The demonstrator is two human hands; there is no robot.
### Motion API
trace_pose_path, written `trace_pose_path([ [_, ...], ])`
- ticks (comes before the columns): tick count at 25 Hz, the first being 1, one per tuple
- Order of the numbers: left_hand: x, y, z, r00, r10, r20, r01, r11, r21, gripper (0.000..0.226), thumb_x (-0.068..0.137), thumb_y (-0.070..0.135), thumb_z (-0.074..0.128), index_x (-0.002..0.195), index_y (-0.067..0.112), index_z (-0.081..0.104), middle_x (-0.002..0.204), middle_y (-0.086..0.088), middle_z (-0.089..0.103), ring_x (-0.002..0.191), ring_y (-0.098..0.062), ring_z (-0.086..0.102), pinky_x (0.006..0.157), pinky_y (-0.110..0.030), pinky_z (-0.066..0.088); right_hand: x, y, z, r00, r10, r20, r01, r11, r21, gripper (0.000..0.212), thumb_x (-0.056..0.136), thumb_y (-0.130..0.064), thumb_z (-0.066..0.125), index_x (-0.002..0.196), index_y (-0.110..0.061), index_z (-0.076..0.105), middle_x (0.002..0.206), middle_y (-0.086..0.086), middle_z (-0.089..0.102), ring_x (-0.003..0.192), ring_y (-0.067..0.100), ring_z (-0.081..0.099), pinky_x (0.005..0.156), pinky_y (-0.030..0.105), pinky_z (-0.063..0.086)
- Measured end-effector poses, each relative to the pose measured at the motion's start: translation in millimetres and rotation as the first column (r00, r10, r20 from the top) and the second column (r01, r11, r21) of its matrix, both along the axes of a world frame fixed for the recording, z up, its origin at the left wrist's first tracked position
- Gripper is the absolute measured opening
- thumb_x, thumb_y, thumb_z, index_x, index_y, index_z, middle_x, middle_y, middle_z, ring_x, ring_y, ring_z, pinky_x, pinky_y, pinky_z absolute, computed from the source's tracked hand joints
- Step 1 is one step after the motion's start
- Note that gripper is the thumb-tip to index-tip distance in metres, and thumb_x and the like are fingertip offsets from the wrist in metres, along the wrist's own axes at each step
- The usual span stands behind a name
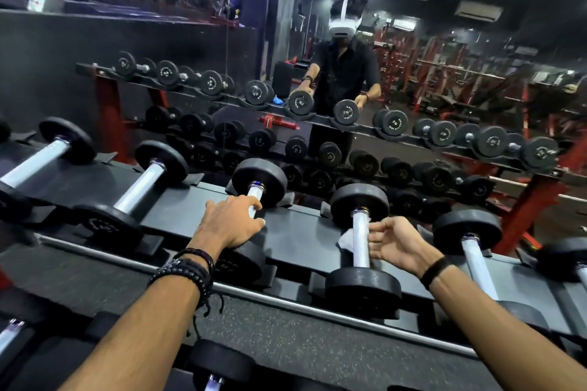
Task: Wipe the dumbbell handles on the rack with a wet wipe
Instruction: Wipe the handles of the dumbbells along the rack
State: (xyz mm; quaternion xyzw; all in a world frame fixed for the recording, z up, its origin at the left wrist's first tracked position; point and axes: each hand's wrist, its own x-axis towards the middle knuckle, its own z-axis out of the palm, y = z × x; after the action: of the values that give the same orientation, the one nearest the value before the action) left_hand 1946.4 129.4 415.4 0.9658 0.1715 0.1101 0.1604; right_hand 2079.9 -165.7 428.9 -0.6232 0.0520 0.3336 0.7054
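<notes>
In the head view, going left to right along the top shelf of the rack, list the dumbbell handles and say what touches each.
Bare handle → bare handle → handle gripped by the left hand → handle with the wet wipe, right hand beside it → bare handle.
</notes>
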Motion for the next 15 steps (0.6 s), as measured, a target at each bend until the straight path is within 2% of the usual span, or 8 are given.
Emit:
trace_pose_path([
  [2,-2,-1,1,1.0,0.005,0.006,-0.005,1.0,-0.005,0.038,0.087,0.046,0.056,0.124,0.037,0.057,0.121,0.001,0.065,0.107,-0.023,0.059,0.093,-0.041,0.032,10,17,1,0.995,-0.095,0.023,0.094,0.994,0.049,0.014,0.073,-0.006,0.044,0.076,-0.001,0.057,0.067,0.01,0.05,0.059,0.021,0.044,0.067,0.036,0.045],
  [4,-3,0,3,1.0,0.01,0.001,-0.01,1.0,-0.013,0.038,0.087,0.046,0.056,0.125,0.037,0.057,0.122,0.001,0.065,0.109,-0.023,0.059,0.092,-0.041,0.031,12,29,-3,0.993,-0.11,0.031,0.108,0.993,0.055,0.015,0.085,-0.01,0.049,0.083,0.0,0.06,0.071,0.011,0.055,0.061,0.022,0.05,0.066,0.041,0.051],
  [6,-3,1,3,1.0,0.012,0.002,-0.012,1.0,-0.013,0.039,0.087,0.047,0.056,0.125,0.038,0.058,0.122,0.0,0.064,0.109,-0.024,0.058,0.091,-0.04,0.03,4,28,-10,1.0,0.013,0.024,-0.013,1.0,0.004,0.021,0.09,-0.025,0.057,0.087,-0.005,0.062,0.072,0.01,0.06,0.059,0.024,0.055,0.06,0.036,0.053],
  [8,-2,1,1,1.0,0.012,0.005,-0.012,1.0,-0.017,0.039,0.087,0.047,0.057,0.125,0.038,0.058,0.121,0.0,0.065,0.109,-0.023,0.058,0.09,-0.04,0.03,-2,19,-17,0.986,0.167,-0.004,-0.167,0.985,-0.049,0.027,0.087,-0.035,0.063,0.08,-0.009,0.06,0.069,0.009,0.057,0.056,0.023,0.055,0.058,0.032,0.051],
  [11,-1,4,-1,1.0,0.009,0.006,-0.009,1.0,-0.029,0.039,0.087,0.048,0.057,0.125,0.038,0.057,0.121,0.0,0.064,0.109,-0.022,0.057,0.092,-0.041,0.031,0,17,-22,0.97,0.244,-0.02,-0.245,0.963,-0.113,0.026,0.088,-0.03,0.065,0.072,-0.013,0.054,0.065,0.007,0.052,0.053,0.021,0.054,0.053,0.027,0.05],
  [15,-2,4,0,1.0,0.007,0.006,-0.007,1.0,-0.03,0.037,0.087,0.047,0.056,0.124,0.038,0.058,0.119,0.001,0.065,0.109,-0.022,0.058,0.094,-0.041,0.034,23,41,-18,0.995,0.066,0.076,-0.056,0.991,-0.123,0.013,0.084,-0.006,0.065,0.073,-0.007,0.058,0.054,0.003,0.055,0.039,0.013,0.047,0.042,0.023,0.045],
])
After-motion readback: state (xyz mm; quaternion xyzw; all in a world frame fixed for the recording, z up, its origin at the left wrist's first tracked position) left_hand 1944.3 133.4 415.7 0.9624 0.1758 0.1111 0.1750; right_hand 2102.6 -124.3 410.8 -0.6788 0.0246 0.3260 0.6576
